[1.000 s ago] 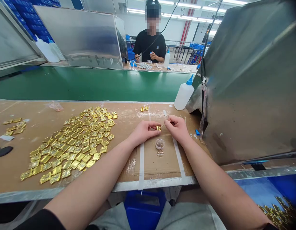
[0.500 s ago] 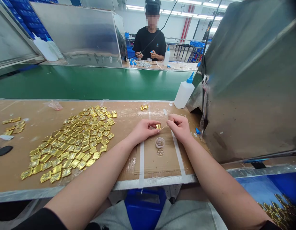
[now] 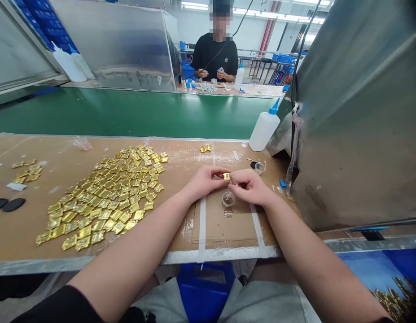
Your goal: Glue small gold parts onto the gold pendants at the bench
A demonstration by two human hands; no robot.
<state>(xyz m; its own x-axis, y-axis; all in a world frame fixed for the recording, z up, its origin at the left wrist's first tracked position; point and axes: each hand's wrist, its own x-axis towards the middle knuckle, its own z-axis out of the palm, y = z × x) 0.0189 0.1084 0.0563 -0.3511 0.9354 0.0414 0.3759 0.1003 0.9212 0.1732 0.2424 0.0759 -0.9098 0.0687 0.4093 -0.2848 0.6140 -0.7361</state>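
Observation:
My left hand (image 3: 208,183) pinches a small gold metal piece (image 3: 226,176) between thumb and fingertips, above a cardboard sheet (image 3: 212,229). Close against that piece, my right hand (image 3: 248,184) is closed, fingers pressed together on a thin wooden stick that the hand now mostly hides. Just under the fingers stands a small clear round cup (image 3: 228,198). To the left, many similar gold pieces (image 3: 107,193) lie spread over the brown tabletop (image 3: 181,157). Two more gold pieces (image 3: 206,148) sit beyond my hands.
A white squeeze bottle (image 3: 264,130) with blue nozzle stands right, near a clear small container (image 3: 260,168). Black discs (image 3: 13,204) lie far left. A metal panel (image 3: 356,116) bounds the right. Beyond the green belt (image 3: 143,112), a person (image 3: 216,58) handles small parts.
My right hand has moved in toward the gold piece and turned, so the stick seen before is now mostly hidden. The small container and another stick at right have come into view.

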